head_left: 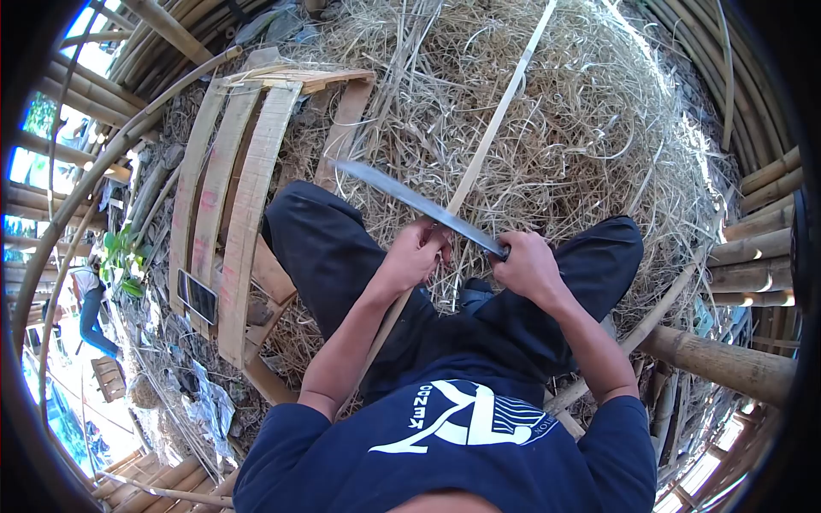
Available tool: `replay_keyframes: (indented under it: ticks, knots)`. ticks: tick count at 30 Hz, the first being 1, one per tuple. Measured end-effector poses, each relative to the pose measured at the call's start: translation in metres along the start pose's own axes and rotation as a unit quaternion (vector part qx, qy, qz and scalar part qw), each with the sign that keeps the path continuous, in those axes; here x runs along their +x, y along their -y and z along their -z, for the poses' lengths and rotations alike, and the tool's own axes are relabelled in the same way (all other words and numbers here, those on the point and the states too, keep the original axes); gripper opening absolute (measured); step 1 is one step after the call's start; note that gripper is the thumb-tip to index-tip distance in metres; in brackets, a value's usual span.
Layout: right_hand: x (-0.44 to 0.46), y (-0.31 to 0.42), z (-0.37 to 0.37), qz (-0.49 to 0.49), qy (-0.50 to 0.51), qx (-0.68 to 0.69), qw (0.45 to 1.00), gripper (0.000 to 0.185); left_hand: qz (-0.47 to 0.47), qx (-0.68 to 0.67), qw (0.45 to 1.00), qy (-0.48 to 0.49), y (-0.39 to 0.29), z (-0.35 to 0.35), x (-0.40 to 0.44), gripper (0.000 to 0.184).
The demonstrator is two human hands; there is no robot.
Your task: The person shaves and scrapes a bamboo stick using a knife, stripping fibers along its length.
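Note:
My right hand is wrapped round the handle of a long machete, whose blade points up and to the left. A long pale bamboo strip runs from the top of the view down between my knees. My left hand grips this strip just below the blade, and its lower end passes under my left forearm. The blade lies across the strip close to my left fingers; whether it cuts into it I cannot tell. Thin curled shavings cover the ground in front of me.
A slatted wooden crate stands at my left with a phone on it. Bamboo poles jut in at the right, and more line the edge. Another person is outside at far left.

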State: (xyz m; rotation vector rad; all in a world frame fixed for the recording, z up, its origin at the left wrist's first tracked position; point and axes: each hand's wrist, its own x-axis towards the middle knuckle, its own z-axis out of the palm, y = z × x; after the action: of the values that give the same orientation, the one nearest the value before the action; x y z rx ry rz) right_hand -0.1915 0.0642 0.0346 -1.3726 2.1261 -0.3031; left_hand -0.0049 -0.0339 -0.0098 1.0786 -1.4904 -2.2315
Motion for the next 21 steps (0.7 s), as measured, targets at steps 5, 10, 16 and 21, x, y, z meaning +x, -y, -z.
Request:
replay_keyframes:
  ticks: [5,10,16,21]
  knots:
    - [0.009,-0.002,0.003,0.032,0.008,-0.033,0.999,0.021,-0.038,0.014,0.999,-0.015,-0.004,-0.005,-0.001,0.018]
    - [0.032,-0.018,-0.006,0.055,0.009,-0.053,0.997,0.024,-0.055,0.095,0.994,-0.027,-0.01,-0.005,-0.005,0.015]
    - [0.049,-0.011,-0.001,0.079,-0.024,-0.096,0.992,0.02,-0.037,0.065,0.995,-0.059,-0.012,0.0,-0.012,0.017]
    - [0.089,-0.043,0.015,-0.077,-0.139,-0.015,0.987,0.023,-0.002,0.0,1.0,-0.025,-0.012,0.005,-0.052,0.027]
